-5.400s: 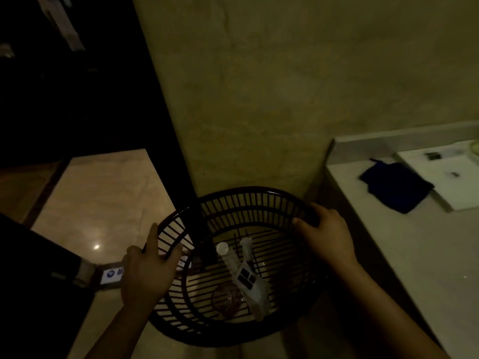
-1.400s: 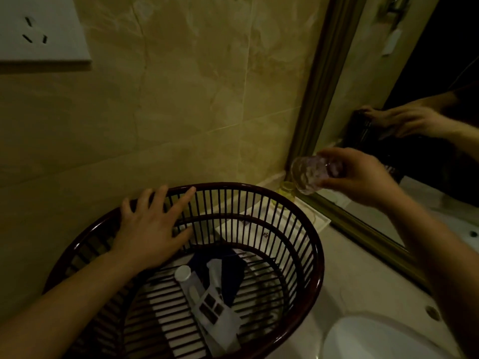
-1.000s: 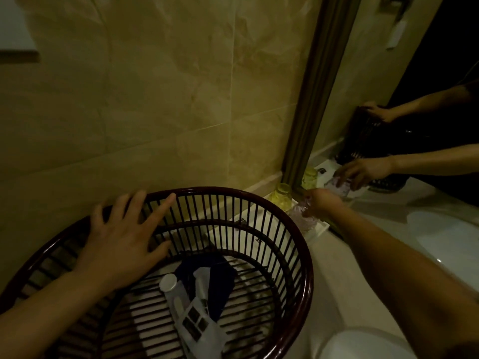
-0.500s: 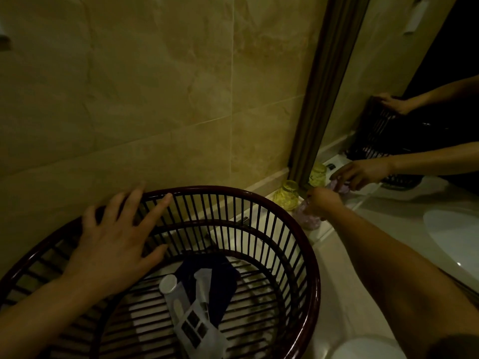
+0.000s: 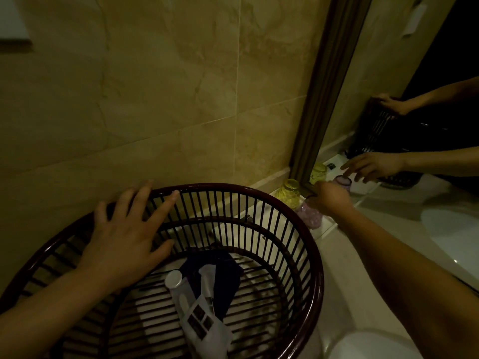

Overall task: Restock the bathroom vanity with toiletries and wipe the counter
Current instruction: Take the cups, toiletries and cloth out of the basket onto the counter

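A dark brown slatted basket [image 5: 308,244] fills the foreground on the vanity counter [image 5: 337,278]. My left hand [image 5: 124,244] rests flat on its far left rim with the fingers spread. White toiletry bottles [image 5: 197,312] with dark labels lie at its bottom beside a dark blue cloth [image 5: 223,275]. My right hand [image 5: 329,199] reaches past the basket and sits on top of a purple glass cup [image 5: 311,216] standing on a white tray [image 5: 328,230]. In the mirror its fingers look stretched out over the cup. A yellow glass cup [image 5: 289,194] stands just behind.
The brown mirror frame [image 5: 324,99] rises right behind the two cups, and the tiled wall [image 5: 181,99] runs close behind the basket. A white sink basin [image 5: 373,345] lies at the bottom right. A wall socket plate [image 5: 13,22] is at the top left.
My right hand carried the purple cup from above the basket down onto the tray beside the yellow cup, and its fingers have now loosened. My left hand stayed on the basket rim.
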Demonstrator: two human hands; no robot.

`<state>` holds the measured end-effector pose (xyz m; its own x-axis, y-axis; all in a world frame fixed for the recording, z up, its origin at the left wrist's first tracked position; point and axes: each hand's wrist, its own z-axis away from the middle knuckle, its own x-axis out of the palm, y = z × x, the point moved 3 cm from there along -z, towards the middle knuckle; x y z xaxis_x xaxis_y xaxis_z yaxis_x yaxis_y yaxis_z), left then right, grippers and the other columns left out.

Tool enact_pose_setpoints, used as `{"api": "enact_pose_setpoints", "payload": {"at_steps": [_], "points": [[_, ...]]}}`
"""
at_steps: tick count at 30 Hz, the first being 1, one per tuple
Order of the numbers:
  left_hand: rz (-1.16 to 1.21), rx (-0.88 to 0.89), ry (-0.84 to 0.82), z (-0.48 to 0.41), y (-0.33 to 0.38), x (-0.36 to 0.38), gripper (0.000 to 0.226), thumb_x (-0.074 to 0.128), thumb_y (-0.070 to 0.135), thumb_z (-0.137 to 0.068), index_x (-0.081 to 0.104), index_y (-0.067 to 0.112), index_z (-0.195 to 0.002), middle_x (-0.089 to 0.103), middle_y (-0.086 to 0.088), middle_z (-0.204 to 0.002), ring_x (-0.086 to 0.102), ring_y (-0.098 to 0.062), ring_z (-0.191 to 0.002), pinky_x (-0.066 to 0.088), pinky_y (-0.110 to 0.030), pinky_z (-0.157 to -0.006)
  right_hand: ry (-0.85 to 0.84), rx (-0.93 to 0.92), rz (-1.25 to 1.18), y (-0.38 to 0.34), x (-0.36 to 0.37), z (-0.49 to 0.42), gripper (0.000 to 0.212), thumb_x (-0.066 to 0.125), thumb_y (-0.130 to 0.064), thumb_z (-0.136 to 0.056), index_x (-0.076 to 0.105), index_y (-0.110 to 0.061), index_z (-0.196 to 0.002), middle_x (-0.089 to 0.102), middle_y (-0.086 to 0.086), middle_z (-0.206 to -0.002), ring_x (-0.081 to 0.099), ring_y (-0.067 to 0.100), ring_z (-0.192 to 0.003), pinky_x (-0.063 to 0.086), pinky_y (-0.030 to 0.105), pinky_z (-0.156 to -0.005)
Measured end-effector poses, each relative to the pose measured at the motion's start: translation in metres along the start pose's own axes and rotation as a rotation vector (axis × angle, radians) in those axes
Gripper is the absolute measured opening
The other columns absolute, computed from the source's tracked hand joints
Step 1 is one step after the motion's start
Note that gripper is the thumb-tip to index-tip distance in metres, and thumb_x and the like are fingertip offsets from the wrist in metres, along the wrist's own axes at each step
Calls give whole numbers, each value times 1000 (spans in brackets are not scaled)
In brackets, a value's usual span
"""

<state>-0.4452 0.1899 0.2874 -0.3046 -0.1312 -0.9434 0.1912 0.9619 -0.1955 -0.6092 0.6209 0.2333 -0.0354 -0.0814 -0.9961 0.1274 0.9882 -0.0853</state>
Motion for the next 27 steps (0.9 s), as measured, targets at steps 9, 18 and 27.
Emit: {"api": "enact_pose_setpoints", "payload": {"at_steps": [9,18,27], "points": [[82,6,-6,0,-3,2,81,23,73,-84,-17,46,-149,4,-12,-162,8,-35,-143,16,-66,-107,174,-168,-129,-70,-113,91,33,68,-41,-86,64,-16,-107,67,6,-95,64,23,-84,57,44,-73],[109,9,-21,-1,-4,1,86,35,68,-87,-24,46,-146,-4,-11,-162,1,-36,-144,9,-66,-108,-286,-859,248,-249,-84,212,25,59,-40,-92,65,-18,-102,63,-1,-87,61,20,-80,54,35,-68],[110,31,27,0,-6,3,85,36,65,-89,-19,42,-150,-2,-12,-162,6,-37,-143,13,-66,-108,-849,-852,404,-267,73,201,38,73,-27,-87,62,-22,-124,67,1,-114,62,23,-105,53,19,-61]]}}
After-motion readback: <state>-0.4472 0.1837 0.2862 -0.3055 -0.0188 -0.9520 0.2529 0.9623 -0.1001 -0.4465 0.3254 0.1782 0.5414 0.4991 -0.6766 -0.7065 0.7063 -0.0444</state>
